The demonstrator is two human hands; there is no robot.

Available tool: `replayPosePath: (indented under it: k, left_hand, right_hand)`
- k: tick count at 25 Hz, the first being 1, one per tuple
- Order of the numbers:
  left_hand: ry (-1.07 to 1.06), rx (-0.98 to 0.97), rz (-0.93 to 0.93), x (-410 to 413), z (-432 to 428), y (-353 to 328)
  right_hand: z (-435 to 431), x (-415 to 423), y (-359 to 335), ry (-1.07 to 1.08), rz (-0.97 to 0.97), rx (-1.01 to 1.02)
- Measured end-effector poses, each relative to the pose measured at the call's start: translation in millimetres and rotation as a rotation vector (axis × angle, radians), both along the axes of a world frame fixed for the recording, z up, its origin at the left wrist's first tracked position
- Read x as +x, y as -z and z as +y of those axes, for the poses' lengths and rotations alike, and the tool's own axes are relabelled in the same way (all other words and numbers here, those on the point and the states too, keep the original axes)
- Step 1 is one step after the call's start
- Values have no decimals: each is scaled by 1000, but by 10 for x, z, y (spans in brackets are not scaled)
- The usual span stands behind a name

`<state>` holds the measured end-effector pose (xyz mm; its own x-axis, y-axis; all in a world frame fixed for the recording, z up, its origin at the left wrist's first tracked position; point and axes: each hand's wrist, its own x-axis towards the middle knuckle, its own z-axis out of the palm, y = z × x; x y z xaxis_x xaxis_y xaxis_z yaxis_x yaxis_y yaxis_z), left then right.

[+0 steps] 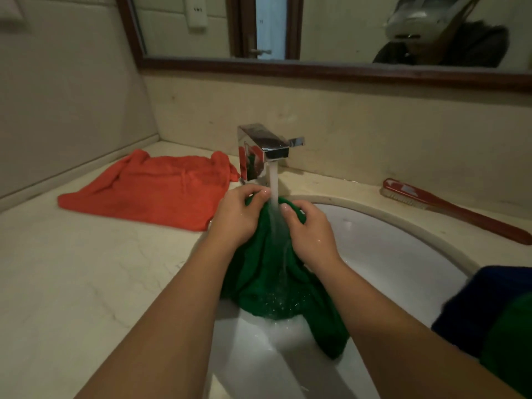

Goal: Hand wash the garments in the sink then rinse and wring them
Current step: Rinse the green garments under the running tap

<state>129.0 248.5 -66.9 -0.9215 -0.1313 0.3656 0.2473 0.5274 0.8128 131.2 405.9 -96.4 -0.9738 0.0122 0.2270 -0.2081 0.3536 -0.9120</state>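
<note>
A wet green garment (273,286) hangs into the white sink (403,254), held up under the chrome faucet (263,149). Water runs from the spout onto the cloth between my hands. My left hand (239,217) grips the garment's top edge on the left, fingers curled over it. My right hand (309,230) grips the top edge on the right. An orange garment (149,191) lies spread flat on the counter to the left of the faucet.
A red scrub brush (449,208) lies on the counter at the back right. Dark blue and green cloth (495,315) is piled at the sink's right rim. A framed mirror (288,33) hangs on the wall above. The marble counter (72,283) stretches left.
</note>
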Motion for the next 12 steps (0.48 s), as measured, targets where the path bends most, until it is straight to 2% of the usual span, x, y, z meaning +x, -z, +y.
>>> replayPosePath:
  k: [4, 7, 12]
  left_hand:
    - [10, -43, -13, 85, 48, -52]
    - [-18, 15, -15, 176, 137, -64]
    - [-58, 99, 24, 246, 163, -104]
  right_hand:
    - [-53, 41, -113, -12, 15, -70]
    - [-97, 102, -186, -23, -1, -109]
    - [-83, 139, -213, -18, 80, -15]
